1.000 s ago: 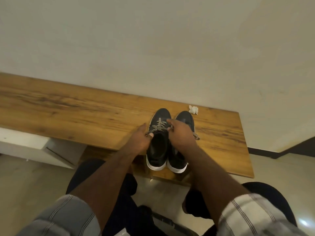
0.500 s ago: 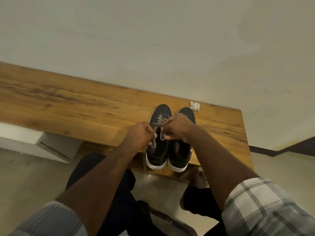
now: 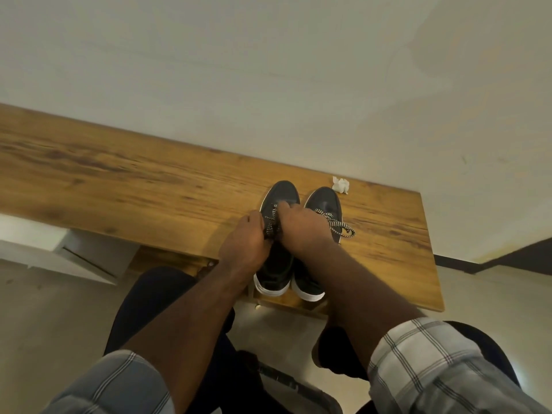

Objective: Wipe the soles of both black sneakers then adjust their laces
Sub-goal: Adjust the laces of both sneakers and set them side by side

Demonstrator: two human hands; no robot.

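Observation:
Two black sneakers with white soles stand side by side on the wooden bench (image 3: 119, 180), toes toward the wall. The left sneaker (image 3: 279, 264) has black-and-white patterned laces (image 3: 270, 224) pinched between both hands. My left hand (image 3: 243, 243) grips a lace end at the shoe's left side. My right hand (image 3: 301, 228) lies over the tongue, a finger pointing toward the toe, fingers closed on the lace. The right sneaker (image 3: 322, 201) sits partly under my right wrist, its laces (image 3: 340, 225) hanging loose over its right side.
A crumpled white tissue (image 3: 340, 185) lies on the bench by the wall, just beyond the right sneaker's toe. The bench's right end (image 3: 430, 249) is close to the shoes. A white cabinet (image 3: 59, 252) stands under the bench at left. My knees are below the front edge.
Both hands have stayed on the left sneaker's laces and drawn them together over the tongue. The right sneaker's laces have come back into view beside my right wrist.

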